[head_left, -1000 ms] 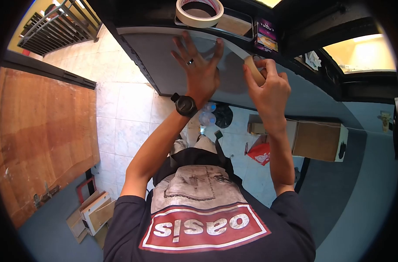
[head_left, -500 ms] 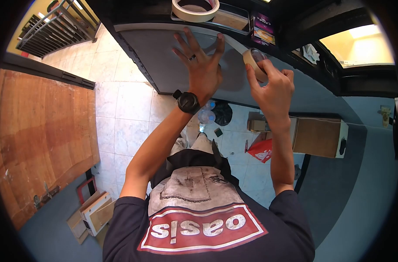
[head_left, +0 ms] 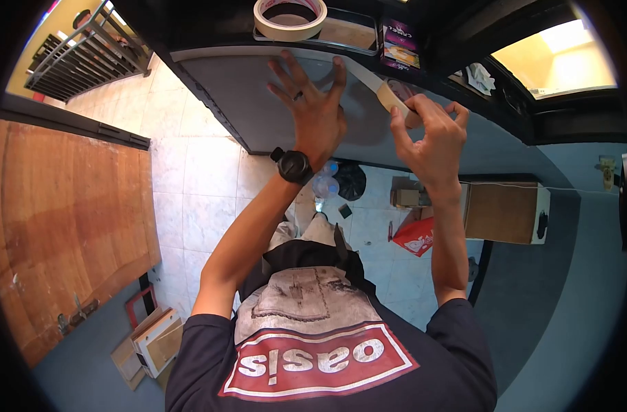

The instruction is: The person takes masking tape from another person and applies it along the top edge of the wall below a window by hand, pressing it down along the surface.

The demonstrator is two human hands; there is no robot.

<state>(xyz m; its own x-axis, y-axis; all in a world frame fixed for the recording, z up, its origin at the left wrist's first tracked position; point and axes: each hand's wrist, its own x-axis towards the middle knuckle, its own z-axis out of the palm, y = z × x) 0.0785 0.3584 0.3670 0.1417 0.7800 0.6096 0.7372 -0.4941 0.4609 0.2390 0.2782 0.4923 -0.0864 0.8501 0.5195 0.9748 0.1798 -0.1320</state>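
My left hand (head_left: 312, 113) is spread with its fingertips on the grey wall panel (head_left: 238, 96), along a pale strip of tape (head_left: 258, 51) under the black ledge. It holds nothing. Between the thumb and fingers of my right hand (head_left: 433, 137) is a roll of masking tape (head_left: 396, 99); its unrolled end runs left to the strip by my left hand. On the ledge above lies a second, larger tape roll (head_left: 289, 19), beside a shallow tray (head_left: 351, 33) and a purple pack (head_left: 400, 44).
A wooden door (head_left: 73, 226) stands at the left, with a metal railing (head_left: 86, 51) beyond. Below the panel are clear bottles (head_left: 325, 185), a black bag (head_left: 350, 180), a red bag (head_left: 415, 237) and a cardboard box (head_left: 502, 211). Boards (head_left: 152, 343) lean at the lower left.
The view has shifted slightly, so the ledge items appear farther left. My right hand has moved a little away from my left hand with the tape roll, while my left hand stays against the panel.
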